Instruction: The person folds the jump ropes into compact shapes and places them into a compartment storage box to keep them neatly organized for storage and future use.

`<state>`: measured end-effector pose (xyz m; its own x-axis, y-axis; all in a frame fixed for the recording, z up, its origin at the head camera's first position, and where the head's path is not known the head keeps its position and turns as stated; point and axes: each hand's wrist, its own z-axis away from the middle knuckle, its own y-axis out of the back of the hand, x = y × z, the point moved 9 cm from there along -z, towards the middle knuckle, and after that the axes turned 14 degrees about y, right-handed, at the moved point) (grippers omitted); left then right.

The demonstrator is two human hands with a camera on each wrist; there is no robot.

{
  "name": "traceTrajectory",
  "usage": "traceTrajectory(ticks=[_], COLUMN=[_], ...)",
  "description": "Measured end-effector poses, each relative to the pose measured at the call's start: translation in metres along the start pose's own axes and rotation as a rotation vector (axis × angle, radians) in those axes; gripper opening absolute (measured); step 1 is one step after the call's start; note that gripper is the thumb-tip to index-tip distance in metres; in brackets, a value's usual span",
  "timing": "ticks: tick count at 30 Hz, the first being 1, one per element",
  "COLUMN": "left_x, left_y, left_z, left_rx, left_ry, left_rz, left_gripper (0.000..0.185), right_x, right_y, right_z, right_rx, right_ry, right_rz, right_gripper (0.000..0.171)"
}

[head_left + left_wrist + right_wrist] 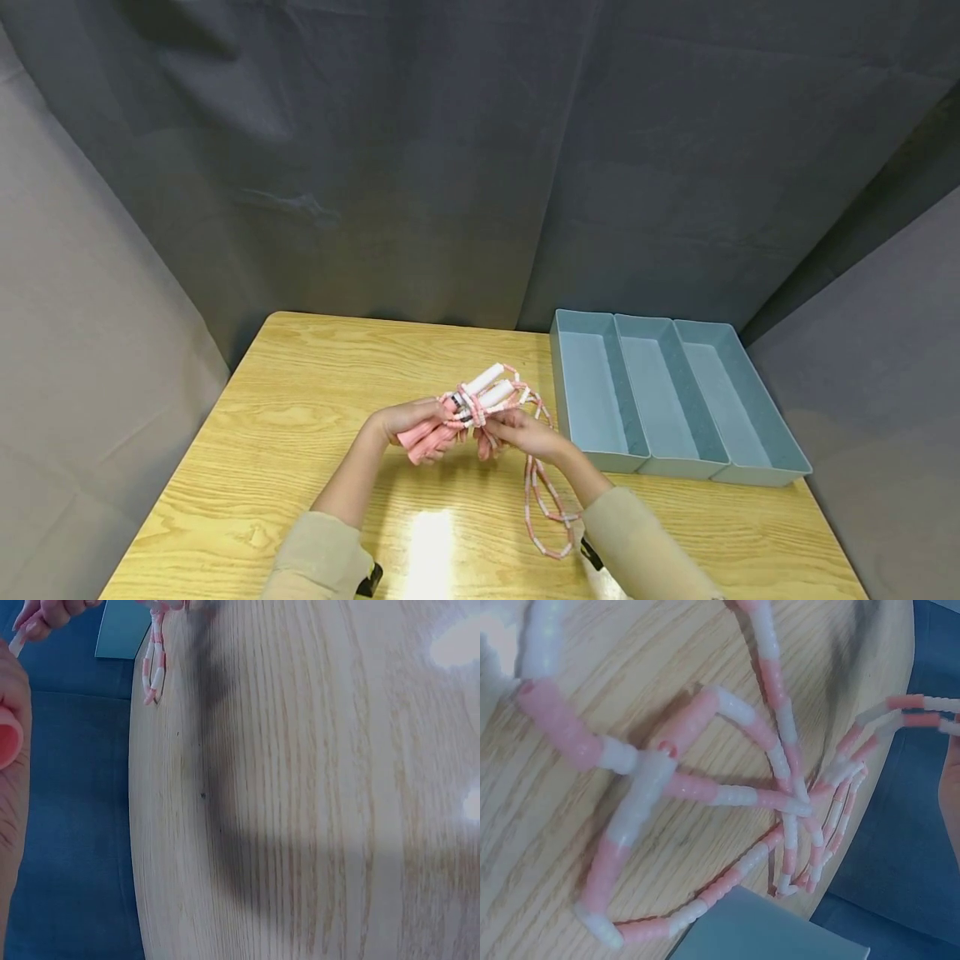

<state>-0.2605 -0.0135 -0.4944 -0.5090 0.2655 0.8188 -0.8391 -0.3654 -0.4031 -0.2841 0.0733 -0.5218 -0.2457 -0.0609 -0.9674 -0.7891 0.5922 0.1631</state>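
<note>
While both hands (408, 421) (525, 433) grip one rope (480, 400), tray (678, 471) shows three compartments.

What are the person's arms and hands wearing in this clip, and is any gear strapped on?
Both hands, left hand and right hand, are bare, with no gloves. The forearms are bare too, with beige sleeves pushed up toward the elbows. A small black device sits beneath the left sleeve, and another dark one shows by the right sleeve.

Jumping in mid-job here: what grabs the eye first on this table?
The pink-and-white beaded jump rope, bundled above the middle of the wooden table, with the left hand and right hand both gripping it and a loop trailing toward the near edge. To its right sits a blue three-compartment tray.
</note>
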Motion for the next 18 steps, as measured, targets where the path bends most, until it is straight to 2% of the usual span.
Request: traceTrajectory(ticks=[13,18], left_x=[0.002,0.004], left_y=[0.009,0.012], left_z=[0.004,0.004], left_rx=[0.025,0.041], left_ry=[-0.017,-0.048], left_rz=[0.025,0.028], left_gripper=[0.030,0.029], right_x=[0.003,0.001], right_y=[-0.008,-0.011], right_z=[0.003,0.005], right_rx=[-0.015,-0.029], right_ry=[-0.029,-0.024], right_rz=[-0.039,-0.084], right_gripper=[0.039,0.038])
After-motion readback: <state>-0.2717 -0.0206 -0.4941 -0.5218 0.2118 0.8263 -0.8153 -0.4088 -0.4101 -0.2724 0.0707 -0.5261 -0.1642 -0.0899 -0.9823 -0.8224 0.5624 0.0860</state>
